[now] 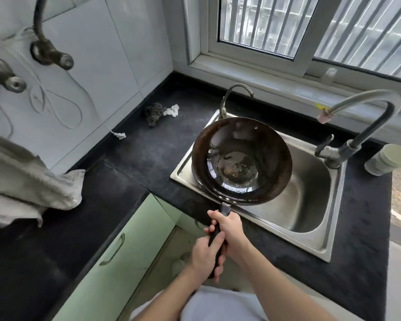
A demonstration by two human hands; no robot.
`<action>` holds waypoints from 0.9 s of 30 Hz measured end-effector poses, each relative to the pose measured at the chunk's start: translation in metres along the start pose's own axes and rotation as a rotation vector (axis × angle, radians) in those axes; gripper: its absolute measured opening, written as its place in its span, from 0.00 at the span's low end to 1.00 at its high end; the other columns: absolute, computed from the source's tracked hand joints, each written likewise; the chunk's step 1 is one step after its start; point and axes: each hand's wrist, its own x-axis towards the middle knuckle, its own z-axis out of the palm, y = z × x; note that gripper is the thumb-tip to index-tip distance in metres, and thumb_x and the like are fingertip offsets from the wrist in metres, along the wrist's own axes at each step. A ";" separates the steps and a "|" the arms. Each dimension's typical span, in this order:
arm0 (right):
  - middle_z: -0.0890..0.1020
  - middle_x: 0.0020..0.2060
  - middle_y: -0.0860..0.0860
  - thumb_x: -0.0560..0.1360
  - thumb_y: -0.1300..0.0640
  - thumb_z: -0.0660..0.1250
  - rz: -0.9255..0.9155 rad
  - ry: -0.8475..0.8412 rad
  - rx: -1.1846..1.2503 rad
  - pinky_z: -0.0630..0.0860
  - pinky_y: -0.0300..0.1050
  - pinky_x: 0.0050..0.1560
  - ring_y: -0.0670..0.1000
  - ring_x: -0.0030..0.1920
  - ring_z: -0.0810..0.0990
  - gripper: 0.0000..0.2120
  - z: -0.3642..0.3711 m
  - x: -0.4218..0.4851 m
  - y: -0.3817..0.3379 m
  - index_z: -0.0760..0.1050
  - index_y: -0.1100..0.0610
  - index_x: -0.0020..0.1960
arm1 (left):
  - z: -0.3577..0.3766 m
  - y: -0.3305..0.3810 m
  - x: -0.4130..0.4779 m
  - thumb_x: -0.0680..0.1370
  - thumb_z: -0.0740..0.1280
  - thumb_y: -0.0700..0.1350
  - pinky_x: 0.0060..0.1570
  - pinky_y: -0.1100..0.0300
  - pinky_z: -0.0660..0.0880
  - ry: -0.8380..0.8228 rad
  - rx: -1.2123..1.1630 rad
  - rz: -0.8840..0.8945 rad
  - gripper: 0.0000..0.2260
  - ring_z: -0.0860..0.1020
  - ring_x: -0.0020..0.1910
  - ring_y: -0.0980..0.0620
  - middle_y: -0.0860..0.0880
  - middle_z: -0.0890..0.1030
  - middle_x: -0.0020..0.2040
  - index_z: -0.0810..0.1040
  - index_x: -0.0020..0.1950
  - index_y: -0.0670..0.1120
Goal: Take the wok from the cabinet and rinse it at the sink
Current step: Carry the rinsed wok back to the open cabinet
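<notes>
Over sink (315,205): wok (241,161) held level, left hand (206,256) + right hand (229,228) both gripping handle (225,209)

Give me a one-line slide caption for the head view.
Both hands, left and right, grip the dark wok by its handle above the steel sink.

- A home kitchen, small and well used.
- A steel sink (310,205) is set into a dark L-shaped countertop (134,158).
- A curved faucet (366,126) stands beside it.
- Pale green cabinet doors (116,246) sit below.
- A barred window (310,26) is above.
- A scouring pad (154,113) lies on the counter.
</notes>
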 end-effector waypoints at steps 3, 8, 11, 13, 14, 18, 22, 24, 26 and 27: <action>0.70 0.24 0.51 0.77 0.67 0.68 -0.001 -0.085 -0.090 0.79 0.44 0.28 0.48 0.22 0.70 0.12 -0.021 -0.012 0.000 0.68 0.60 0.38 | 0.031 -0.010 -0.015 0.82 0.60 0.50 0.16 0.63 0.66 0.110 -0.056 0.008 0.20 0.69 0.16 0.51 0.46 0.73 0.24 0.70 0.34 0.40; 0.70 0.23 0.51 0.77 0.65 0.70 0.013 -0.169 -0.189 0.77 0.45 0.27 0.48 0.21 0.70 0.15 -0.046 -0.027 0.004 0.68 0.59 0.36 | 0.074 -0.026 -0.038 0.82 0.61 0.49 0.16 0.64 0.65 0.274 -0.152 0.018 0.20 0.68 0.16 0.50 0.46 0.72 0.24 0.70 0.34 0.40; 0.70 0.24 0.52 0.77 0.65 0.70 0.018 -0.242 -0.263 0.77 0.46 0.28 0.49 0.21 0.70 0.15 -0.050 -0.038 0.012 0.68 0.59 0.35 | 0.084 -0.034 -0.056 0.82 0.60 0.48 0.15 0.65 0.64 0.345 -0.205 0.055 0.19 0.67 0.15 0.51 0.47 0.71 0.22 0.69 0.33 0.40; 0.71 0.24 0.53 0.76 0.64 0.70 0.021 -0.284 -0.324 0.77 0.47 0.29 0.49 0.21 0.70 0.16 -0.048 -0.045 0.020 0.67 0.59 0.34 | 0.086 -0.039 -0.069 0.82 0.60 0.47 0.14 0.65 0.64 0.390 -0.229 0.081 0.19 0.67 0.14 0.51 0.46 0.70 0.22 0.69 0.33 0.40; 0.71 0.24 0.53 0.76 0.64 0.70 0.019 -0.305 -0.354 0.77 0.48 0.30 0.50 0.21 0.71 0.17 -0.046 -0.050 0.024 0.67 0.59 0.34 | 0.087 -0.042 -0.076 0.82 0.60 0.47 0.14 0.65 0.64 0.415 -0.244 0.092 0.19 0.66 0.14 0.51 0.46 0.70 0.22 0.69 0.33 0.40; 0.72 0.23 0.53 0.76 0.64 0.71 0.032 -0.391 -0.476 0.77 0.51 0.33 0.50 0.20 0.72 0.18 -0.030 -0.072 0.044 0.66 0.58 0.33 | 0.083 -0.059 -0.105 0.83 0.60 0.48 0.15 0.66 0.63 0.535 -0.301 0.111 0.19 0.67 0.13 0.51 0.45 0.70 0.22 0.68 0.35 0.40; 0.72 0.23 0.53 0.76 0.63 0.71 0.053 -0.505 -0.599 0.75 0.51 0.35 0.51 0.21 0.72 0.17 -0.013 -0.102 0.074 0.66 0.58 0.33 | 0.075 -0.081 -0.142 0.79 0.62 0.54 0.16 0.65 0.65 0.644 -0.374 0.122 0.21 0.67 0.15 0.49 0.43 0.70 0.24 0.69 0.34 0.40; 0.73 0.22 0.54 0.75 0.62 0.70 0.070 -0.578 -0.669 0.74 0.52 0.36 0.52 0.21 0.73 0.17 -0.005 -0.119 0.091 0.67 0.59 0.32 | 0.072 -0.094 -0.163 0.78 0.62 0.56 0.17 0.64 0.65 0.712 -0.409 0.110 0.21 0.67 0.15 0.49 0.43 0.70 0.24 0.70 0.33 0.41; 0.73 0.21 0.55 0.75 0.62 0.70 0.084 -0.640 -0.724 0.74 0.53 0.37 0.53 0.21 0.74 0.17 0.001 -0.138 0.110 0.68 0.59 0.31 | 0.070 -0.107 -0.185 0.81 0.62 0.52 0.16 0.64 0.65 0.772 -0.448 0.101 0.21 0.67 0.15 0.50 0.44 0.71 0.24 0.70 0.34 0.40; 0.73 0.21 0.55 0.75 0.62 0.70 0.093 -0.670 -0.748 0.74 0.53 0.37 0.53 0.22 0.74 0.16 0.004 -0.148 0.120 0.68 0.59 0.31 | 0.069 -0.114 -0.196 0.82 0.61 0.50 0.16 0.64 0.64 0.799 -0.472 0.098 0.20 0.67 0.15 0.50 0.45 0.71 0.24 0.70 0.34 0.40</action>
